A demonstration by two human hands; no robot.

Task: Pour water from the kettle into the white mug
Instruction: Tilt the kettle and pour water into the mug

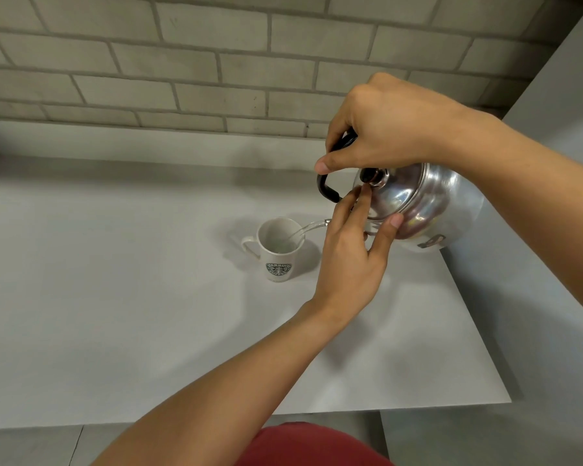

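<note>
You are pouring: your right hand is curling its fingers shut around the black handle of the tilted kettle, while your left hand is spreading open fingers against the lid. A stream of water is arcing left into the white mug on the grey table. Next, you are likely levelling the kettle before overfilling. Nothing is blocking the way.
</note>
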